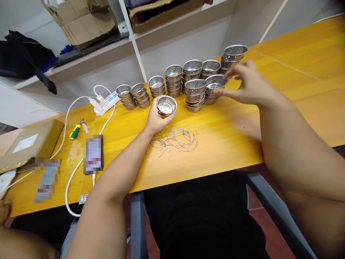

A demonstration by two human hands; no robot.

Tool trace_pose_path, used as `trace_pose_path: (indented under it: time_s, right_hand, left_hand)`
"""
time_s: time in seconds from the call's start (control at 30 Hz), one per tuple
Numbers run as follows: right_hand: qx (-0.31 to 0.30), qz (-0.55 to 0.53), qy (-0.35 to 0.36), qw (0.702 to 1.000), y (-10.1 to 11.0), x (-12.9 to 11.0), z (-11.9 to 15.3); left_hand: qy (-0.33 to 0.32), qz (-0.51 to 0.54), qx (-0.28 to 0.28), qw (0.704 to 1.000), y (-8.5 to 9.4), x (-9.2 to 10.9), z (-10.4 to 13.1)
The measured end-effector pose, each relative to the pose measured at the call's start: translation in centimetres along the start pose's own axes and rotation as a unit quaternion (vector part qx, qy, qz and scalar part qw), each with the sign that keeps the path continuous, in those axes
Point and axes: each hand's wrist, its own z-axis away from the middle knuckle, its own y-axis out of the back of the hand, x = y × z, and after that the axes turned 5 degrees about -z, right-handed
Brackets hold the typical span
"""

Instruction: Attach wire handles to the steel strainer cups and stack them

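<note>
Left grip [156, 118] is closed round a perforated steel cup [167, 105], thumb along the near side, other fingers round the far left; cup sits in it with the mouth up and tipped toward the wearer, likely so the inside and the hole pattern can be seen. Right grip [248, 83] is at the rim of the right front cup stack [215, 86], thumb and index spread to either side of the rim; can't tell if it's grasping the rim, a wire or nothing. Left front cup stack [194, 95] is just beyond that one's thumb, a bit crooked. More stacks form a row past both grips, at the back of the desk [215, 151]; nesting probably saves room and keeps the near side free for handling. Loose curved wires [183, 144] lie in a tangle just on the wearer's side of the left grip, presumably there for short reach. Well off to its left: power strip [107, 104], green-and-yellow screwdriver [75, 132], plugged-in phone [93, 154] and cardboard box [35, 144], all likely parked clear of the cups.
</note>
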Motion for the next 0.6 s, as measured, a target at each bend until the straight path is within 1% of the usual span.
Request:
trace_pose_path:
  time_s: [0.03,0.1,0.13,0.17,0.2,0.23,0.27,0.3,0.33,0.37,0.43,0.5,0.53,0.57,0.6]
  right_hand:
    - [0.058,-0.006,0.031,0.998,0.4,-0.9,0.2]
    - [0.185,-0.013,0.078,0.98,1.2,-3.2,0.5]
    - [0.219,-0.016,0.094,0.971,1.4,-4.5,0.8]
    - [0.219,-0.023,0.11,0.969,1.4,-5.9,1.2]
    - [0.172,-0.032,0.111,0.978,1.3,-7.4,1.7]
    - [0.098,-0.037,0.108,0.989,0.9,-8.7,2.2]
    - [-0.009,-0.036,0.111,0.993,0.3,-10.0,2.8]
    - [-0.078,-0.037,0.132,0.987,-0.5,-11.1,3.4]
    - [-0.133,-0.038,0.155,0.978,-1.5,-12.0,4.0]
    - [-0.167,-0.039,0.172,0.97,-2.5,-12.7,4.6]
    - [-0.181,-0.036,0.176,0.967,-4.3,-13.5,5.3]
    - [-0.175,-0.023,0.169,0.97,-4.8,-13.6,5.3]
    - [-0.164,-0.013,0.164,0.973,-4.4,-13.5,5.0]
    - [-0.146,-0.004,0.155,0.977,-3.7,-13.2,4.5]
    - [-0.115,0.008,0.146,0.983,-2.5,-12.8,3.8]
  left_hand:
    - [-0.003,-0.001,0.005,1.0,0.0,0.0,0.0]
    - [-0.005,-0.01,0.015,1.0,-0.1,0.2,0.0]
    - [-0.008,-0.014,0.018,1.0,-0.1,0.6,-0.1]
    - [-0.015,-0.016,0.02,1.0,-0.1,1.0,-0.1]
    - [-0.024,-0.015,0.019,0.999,-0.1,1.6,-0.2]
    - [-0.036,-0.012,0.014,0.999,-0.1,2.3,-0.3]
    - [-0.049,-0.01,0.006,0.999,-0.1,3.0,-0.4]
    - [-0.06,-0.015,-0.006,0.998,-0.1,3.7,-0.4]
    - [-0.075,-0.026,-0.016,0.997,0.0,4.4,-0.5]
    - [-0.093,-0.039,-0.025,0.995,0.0,4.9,-0.6]
    - [-0.116,-0.059,-0.036,0.991,0.0,5.6,-0.6]
    - [-0.111,-0.058,-0.049,0.991,-0.2,5.7,-0.4]
    - [-0.102,-0.053,-0.056,0.992,-0.3,5.6,-0.3]
    - [-0.091,-0.048,-0.063,0.993,-0.4,5.3,-0.2]
    - [-0.081,-0.046,-0.068,0.993,-0.6,5.0,-0.1]
